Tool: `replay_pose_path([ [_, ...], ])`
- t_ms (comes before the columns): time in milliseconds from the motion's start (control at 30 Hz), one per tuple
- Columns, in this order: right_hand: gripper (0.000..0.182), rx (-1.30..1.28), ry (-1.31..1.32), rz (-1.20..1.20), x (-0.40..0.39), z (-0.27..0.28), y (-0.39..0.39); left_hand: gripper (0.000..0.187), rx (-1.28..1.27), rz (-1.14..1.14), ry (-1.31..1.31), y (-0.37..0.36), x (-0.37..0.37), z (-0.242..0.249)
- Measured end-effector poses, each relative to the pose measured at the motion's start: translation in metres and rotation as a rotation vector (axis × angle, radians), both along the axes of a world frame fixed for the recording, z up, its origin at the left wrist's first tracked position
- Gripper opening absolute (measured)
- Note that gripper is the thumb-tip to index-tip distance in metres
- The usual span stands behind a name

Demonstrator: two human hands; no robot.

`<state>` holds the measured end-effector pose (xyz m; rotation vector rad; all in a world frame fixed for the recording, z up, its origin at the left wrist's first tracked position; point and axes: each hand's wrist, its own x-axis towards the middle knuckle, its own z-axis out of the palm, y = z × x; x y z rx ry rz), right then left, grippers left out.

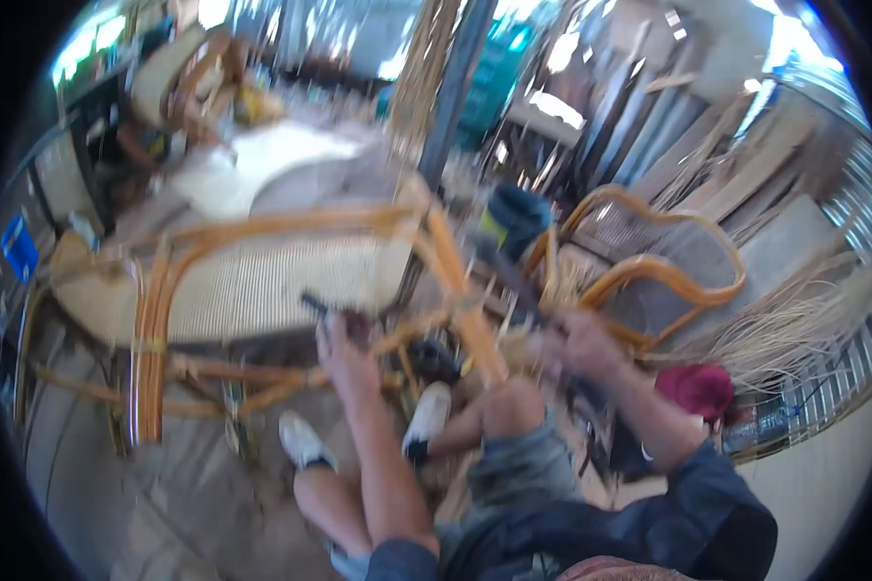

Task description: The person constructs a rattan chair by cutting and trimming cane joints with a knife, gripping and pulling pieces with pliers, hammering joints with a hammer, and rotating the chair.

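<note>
The rattan chair lies tipped on its side at about ten o'clock from the person's knees, its woven seat facing the camera; the left hand reaches up to the frame rail, fingers seemingly curled round a small dark tool, though blur hides the grip; the right hand, at two o'clock, closes on a dark handle beside the chair leg; binding or fastening a joint looks to be in hand; the next move calls for steadying the frame.
</note>
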<state>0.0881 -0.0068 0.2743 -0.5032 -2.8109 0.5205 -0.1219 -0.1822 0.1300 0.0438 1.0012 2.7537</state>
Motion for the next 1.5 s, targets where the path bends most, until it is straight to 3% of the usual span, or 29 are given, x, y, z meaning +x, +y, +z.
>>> replay_pose_path([
  [33, 0.026, -0.285, -0.060, -0.124, -0.015, 0.027, -0.029, 0.017, 0.066, -0.007, -0.039, 0.000, -0.001, -0.007],
  [100, 0.029, -0.391, -0.093, -0.122, -0.037, 0.040, -0.032, 0.008, 0.262, -0.063, -0.164, 0.008, -0.011, -0.034],
  [167, 0.035, 0.040, -0.120, 0.056, -0.057, 0.053, -0.028, 0.010, 0.488, -0.091, -0.203, 0.017, -0.018, -0.060],
  [200, 0.033, 0.021, -0.118, 0.128, -0.070, 0.059, -0.029, 0.010, 0.442, -0.093, -0.193, 0.017, -0.017, -0.060],
  [267, 0.032, 0.034, -0.171, 0.213, -0.098, 0.071, -0.029, 0.015, 0.670, -0.078, -0.261, 0.020, -0.014, -0.043],
  [367, 0.031, 0.187, -0.306, 0.311, -0.136, 0.085, -0.031, 0.023, 0.493, 0.022, -0.216, 0.031, -0.006, -0.015],
  [467, 0.030, 0.422, -0.367, 0.461, -0.166, 0.083, -0.042, 0.031, -0.085, 0.027, -0.043, 0.047, -0.005, -0.037],
  [567, 0.027, 0.566, -0.538, 0.471, -0.194, 0.083, -0.075, 0.033, -0.055, 0.056, 0.047, 0.057, -0.001, -0.050],
  [700, 0.029, 0.741, -0.803, 0.305, -0.220, 0.086, -0.149, 0.025, -0.096, 0.246, 0.150, 0.064, -0.006, -0.061],
  [733, 0.030, 0.760, -0.846, 0.268, -0.226, 0.084, -0.165, 0.023, -0.058, 0.196, 0.115, 0.063, -0.004, -0.061],
  [867, 0.027, 0.872, -0.587, 0.642, -0.221, 0.074, -0.153, 0.016, -0.019, 0.073, 0.082, 0.062, -0.001, -0.061],
  [1000, 0.028, 0.896, -0.681, 0.631, -0.233, 0.074, -0.157, 0.016, -0.098, 0.068, 0.172, 0.072, -0.002, -0.078],
  [1133, 0.027, 0.930, -0.845, 0.264, -0.239, 0.059, -0.194, 0.017, -0.075, 0.005, 0.095, 0.066, 0.004, -0.072],
  [1200, 0.026, 0.961, -0.792, 0.383, -0.235, 0.058, -0.189, 0.017, -0.089, -0.017, 0.085, 0.064, 0.005, -0.073],
  [1333, 0.025, 0.940, -0.562, 0.852, -0.231, 0.060, -0.161, 0.017, -0.108, 0.037, 0.089, 0.072, 0.008, -0.080],
  [1433, 0.025, 0.929, -0.405, 0.961, -0.232, 0.050, -0.166, 0.019, -0.154, 0.135, 0.137, 0.081, 0.006, -0.095],
  [1500, 0.024, 1.020, -0.567, 0.822, -0.235, 0.043, -0.184, 0.021, -0.190, 0.058, 0.141, 0.073, 0.009, -0.091],
])
